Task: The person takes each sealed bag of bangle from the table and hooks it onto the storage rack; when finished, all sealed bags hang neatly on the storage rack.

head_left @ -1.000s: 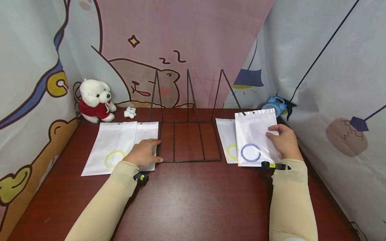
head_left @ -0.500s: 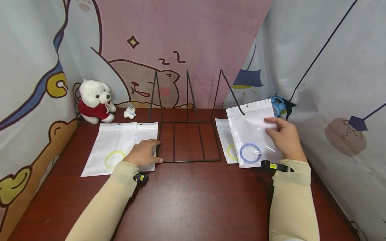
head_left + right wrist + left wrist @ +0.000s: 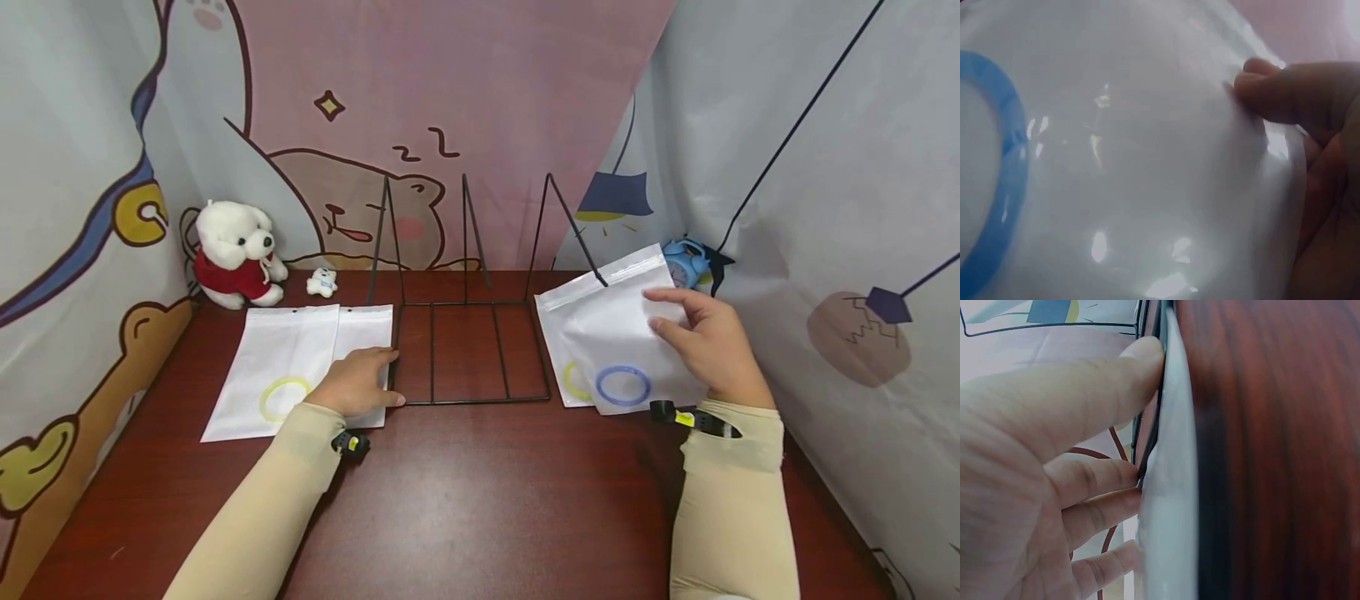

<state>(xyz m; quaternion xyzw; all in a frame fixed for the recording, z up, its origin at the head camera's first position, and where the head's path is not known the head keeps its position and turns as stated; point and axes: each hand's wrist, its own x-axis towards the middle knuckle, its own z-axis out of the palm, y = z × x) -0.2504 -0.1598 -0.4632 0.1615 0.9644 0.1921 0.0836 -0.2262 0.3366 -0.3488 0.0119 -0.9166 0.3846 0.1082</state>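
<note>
My right hand (image 3: 708,342) pinches the right edge of a white zip pouch (image 3: 622,308) between thumb and fingers. A blue ring (image 3: 623,385) shows low behind its glossy film; the pouch's top leans left and bends. Behind it, mostly covered, lies another pouch with a yellow ring (image 3: 573,381). In the right wrist view, the thumb (image 3: 1272,90) presses flat on the clear film near the edge. My left hand (image 3: 356,382) rests over white pouches, fingertips and thumb at the left side of the black wire rack (image 3: 474,401). The left wrist view shows those fingers fairly straight.
Two overlapping white pouches (image 3: 281,350) lie left of the rack, the nearer one with a yellow ring (image 3: 285,397). Upright wire dividers (image 3: 466,225) rise at the rack's back. A plush dog (image 3: 236,250), a small white figure (image 3: 322,282) and a blue alarm clock (image 3: 684,265) stand behind.
The pouch in my right hand has tilted, its top edge swinging left over the yellow-ring pouch and bending. My right hand has risen and shifted slightly; the left hand stays put.
</note>
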